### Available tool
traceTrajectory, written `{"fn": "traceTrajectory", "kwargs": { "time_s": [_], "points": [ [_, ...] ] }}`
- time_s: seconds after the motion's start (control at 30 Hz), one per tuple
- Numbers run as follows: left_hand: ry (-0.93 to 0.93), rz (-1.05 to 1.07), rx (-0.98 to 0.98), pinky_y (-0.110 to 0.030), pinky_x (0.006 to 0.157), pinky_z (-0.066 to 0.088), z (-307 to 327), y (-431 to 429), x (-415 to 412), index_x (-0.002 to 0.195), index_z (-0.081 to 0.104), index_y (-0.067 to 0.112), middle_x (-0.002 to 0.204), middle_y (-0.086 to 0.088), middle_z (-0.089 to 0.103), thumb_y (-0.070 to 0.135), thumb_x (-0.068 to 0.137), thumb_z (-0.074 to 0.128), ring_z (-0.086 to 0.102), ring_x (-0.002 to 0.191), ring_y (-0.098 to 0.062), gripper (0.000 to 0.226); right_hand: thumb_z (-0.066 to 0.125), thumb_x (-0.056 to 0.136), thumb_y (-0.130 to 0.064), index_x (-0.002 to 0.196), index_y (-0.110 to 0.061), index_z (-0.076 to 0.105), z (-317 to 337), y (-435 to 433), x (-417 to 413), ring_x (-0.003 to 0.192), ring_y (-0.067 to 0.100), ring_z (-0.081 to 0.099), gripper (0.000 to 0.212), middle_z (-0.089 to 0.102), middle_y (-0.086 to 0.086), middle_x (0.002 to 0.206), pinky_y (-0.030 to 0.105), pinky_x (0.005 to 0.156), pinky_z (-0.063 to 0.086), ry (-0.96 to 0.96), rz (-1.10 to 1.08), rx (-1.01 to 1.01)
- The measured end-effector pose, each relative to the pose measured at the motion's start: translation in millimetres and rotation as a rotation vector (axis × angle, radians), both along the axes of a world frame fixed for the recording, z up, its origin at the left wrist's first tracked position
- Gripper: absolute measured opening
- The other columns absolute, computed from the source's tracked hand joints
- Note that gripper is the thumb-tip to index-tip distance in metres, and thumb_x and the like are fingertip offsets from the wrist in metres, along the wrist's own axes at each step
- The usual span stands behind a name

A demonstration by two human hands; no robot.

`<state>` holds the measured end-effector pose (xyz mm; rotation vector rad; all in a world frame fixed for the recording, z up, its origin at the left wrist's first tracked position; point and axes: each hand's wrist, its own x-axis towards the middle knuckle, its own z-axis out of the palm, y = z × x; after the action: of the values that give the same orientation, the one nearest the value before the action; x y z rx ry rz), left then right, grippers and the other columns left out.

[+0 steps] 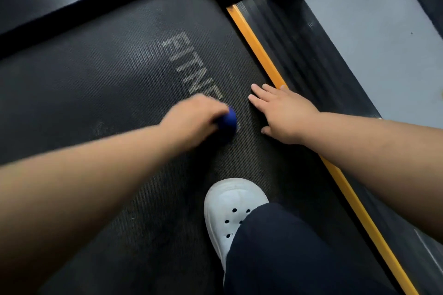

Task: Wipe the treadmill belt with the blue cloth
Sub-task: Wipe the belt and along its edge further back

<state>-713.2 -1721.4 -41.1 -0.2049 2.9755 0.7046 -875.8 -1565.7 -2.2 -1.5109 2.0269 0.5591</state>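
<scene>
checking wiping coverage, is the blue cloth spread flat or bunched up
Bunched up. Only a small rounded wad of cloth shows past the left hand gripping it on the belt.

The belt (107,84) is dark grey with a fine dotted weave and pale grey lettering (191,64). The cloth (229,121) is deep blue. An orange strip (261,55) edges the belt. The shoe (230,208) is white with small holes; the trouser leg (299,251) is navy.
</scene>
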Motion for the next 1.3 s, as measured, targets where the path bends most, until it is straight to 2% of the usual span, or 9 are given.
{"fn": "traceTrajectory", "kwargs": {
  "time_s": [0.13,0.27,0.37,0.6,0.77,0.83,1.03,1.2,1.3],
  "points": [
    [0.04,0.398,-0.044,-0.042,0.086,0.047,-4.9,-22.7,-9.2,0.109,0.063,0.023,0.115,0.0,0.064,0.021,0.078,0.063,0.054,0.106,-0.031,0.032,0.059,0.09,-0.04,0.152,-0.025,-0.004,-0.1,2.0,5.8,0.147,0.022,-0.001,0.089,-0.011,0.001,0.159,0.039,0.117,0.009,-0.015,0.007,-0.014],
    [0.052,0.085,0.085,-0.036,0.077,0.048,-2.5,41.8,46.4,0.097,0.064,0.023,0.101,0.005,0.067,0.026,0.076,0.05,0.058,0.086,-0.026,0.025,0.06,0.089,-0.041,0.152,-0.023,-0.005,0.8,-4.3,8.2,0.147,0.023,0.0,0.092,-0.012,0.002,0.16,0.038,0.117,0.014,-0.011,0.037,-0.01],
    [0.008,-0.06,0.145,-0.034,0.078,0.048,3.5,35.2,55.6,0.102,0.069,0.02,0.104,0.006,0.069,0.015,0.073,0.066,0.061,0.089,-0.024,0.029,0.061,0.089,-0.039,0.152,-0.024,-0.005,3.0,-15.2,11.0,0.147,0.022,-0.001,0.092,-0.013,0.001,0.159,0.038,0.118,0.015,-0.035,0.025,-0.019],
    [0.036,0.44,-0.038,-0.041,0.088,0.047,-1.6,-34.2,22.1,0.113,0.066,0.02,0.116,-0.002,0.066,0.017,0.078,0.067,0.056,0.107,-0.031,0.035,0.06,0.09,-0.033,0.152,-0.026,-0.005,1.4,-20.9,24.3,0.147,0.018,-0.004,0.089,-0.015,-0.004,0.159,0.037,0.116,0.018,-0.095,0.009,-0.035],
    [0.089,0.118,0.092,-0.034,0.077,0.048,-3.3,40.7,80.8,0.1,0.068,0.019,0.104,0.002,0.07,0.018,0.074,0.062,0.062,0.082,-0.027,0.027,0.059,0.091,-0.033,0.152,-0.027,-0.005,-0.3,-17.5,25.5,0.147,0.017,-0.007,0.089,-0.018,-0.004,0.158,0.036,0.115,0.02,-0.076,0.02,0.017],
    [0.033,0.022,0.11,-0.035,0.075,0.051,-4.3,25.3,81.2,0.105,0.067,0.02,0.109,0.003,0.068,0.017,0.077,0.065,0.061,0.087,-0.027,0.029,0.058,0.091,-0.033,0.152,-0.027,-0.005,0.8,-20.2,26.9,0.147,0.018,-0.007,0.088,-0.018,-0.004,0.158,0.036,0.115,0.02,-0.068,0.021,0.021],
    [0.045,0.482,-0.066,-0.043,0.085,0.049,-3.5,-56.4,46.6,0.111,0.064,0.02,0.116,0.0,0.065,0.019,0.079,0.065,0.056,0.107,-0.032,0.032,0.059,0.089,-0.039,0.152,-0.028,-0.004,2.8,-24.5,33.8,0.147,0.018,-0.009,0.089,-0.018,-0.004,0.158,0.036,0.115,0.02,-0.062,0.014,-0.029],
    [0.03,0.061,-0.003,-0.027,0.06,0.046,-3.6,24.6,96.6,0.098,0.061,0.021,0.099,0.003,0.066,0.022,0.083,0.053,0.059,0.079,-0.026,0.017,0.06,0.089,-0.039,0.152,-0.026,-0.004,5.8,-37.3,35.8,0.146,0.018,-0.008,0.091,-0.017,-0.005,0.158,0.04,0.117,0.021,-0.08,0.007,-0.012],
    [-0.074,-0.078,0.041,-0.034,0.062,0.053,-0.7,17.7,101.5,0.1,0.056,0.028,0.102,0.007,0.062,0.03,0.089,0.032,0.056,0.085,-0.021,0.026,0.061,0.089,-0.039,0.152,-0.026,-0.004,5.5,-47.0,38.1,0.147,0.018,-0.008,0.091,-0.017,-0.005,0.158,0.041,0.116,0.022,-0.083,0.001,-0.013]
  ]
}}
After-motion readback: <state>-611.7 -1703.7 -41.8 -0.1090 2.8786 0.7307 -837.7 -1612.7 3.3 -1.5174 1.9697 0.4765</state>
